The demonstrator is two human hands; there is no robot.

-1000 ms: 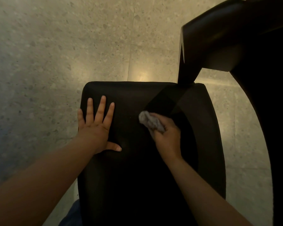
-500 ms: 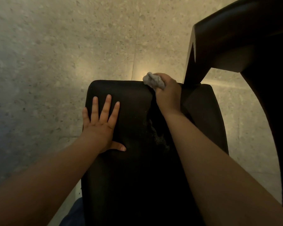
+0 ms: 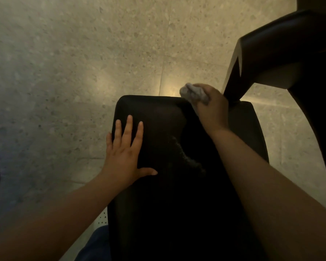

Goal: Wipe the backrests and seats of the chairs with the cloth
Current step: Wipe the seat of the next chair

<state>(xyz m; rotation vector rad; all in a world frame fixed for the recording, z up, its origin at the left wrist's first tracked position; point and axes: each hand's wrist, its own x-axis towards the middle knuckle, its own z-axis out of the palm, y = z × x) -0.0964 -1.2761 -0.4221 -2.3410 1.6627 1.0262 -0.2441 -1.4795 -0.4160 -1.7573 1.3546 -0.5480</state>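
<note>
Grey cloth (image 3: pixel 193 94) gripped by curled fingers of right hand (image 3: pixel 212 108) at far edge of black chair (image 3: pixel 158 119), left hand (image 3: pixel 124 149) laid flat on it, fingers spread, dark curved furniture (image 3: pixel 271 59) just beside right hand, speckled floor (image 3: pixel 83 63) beyond.

Single wide-angle head view, steeply downward and close over the black chair (image 3: pixel 158 125) and speckled floor (image 3: pixel 64 72).

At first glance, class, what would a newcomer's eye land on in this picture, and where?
The right hand grips a crumpled grey cloth at the far edge of the black chair pad. The left hand lies flat, fingers spread, on its left side. A pale speckled streak marks the pad between them.
</note>
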